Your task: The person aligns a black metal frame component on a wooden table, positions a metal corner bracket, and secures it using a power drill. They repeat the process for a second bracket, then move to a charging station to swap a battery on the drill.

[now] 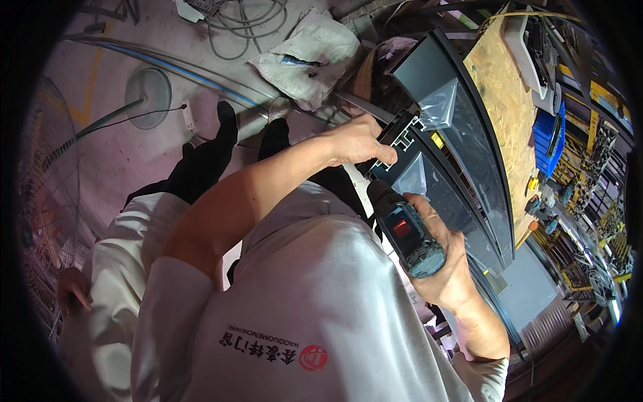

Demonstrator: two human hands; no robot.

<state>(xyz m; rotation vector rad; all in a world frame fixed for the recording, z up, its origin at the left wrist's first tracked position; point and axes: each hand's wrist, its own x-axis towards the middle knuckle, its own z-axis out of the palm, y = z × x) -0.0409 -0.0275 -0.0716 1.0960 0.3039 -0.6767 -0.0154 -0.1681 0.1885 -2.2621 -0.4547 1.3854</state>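
My left hand [364, 143] grips the end of a dark metal profile [402, 135] with a bare, many-chambered cut end. In my right hand [442, 241] is a cordless power drill [404, 228], its nose pointing up towards the profile's lower edge. Whether the drill's tip touches the profile cannot be seen. Beside the profile lie long dark panels [467, 145], with pieces of clear plastic film [439, 108] at their corners.
An OSB board [507, 100] with a blue bin [548, 140] and tools lies at the right. A white sack [314, 58], cables [246, 20] and a fan stand's base [148, 98] are on the floor. A person in a pale shirt [120, 266] stands close at the left.
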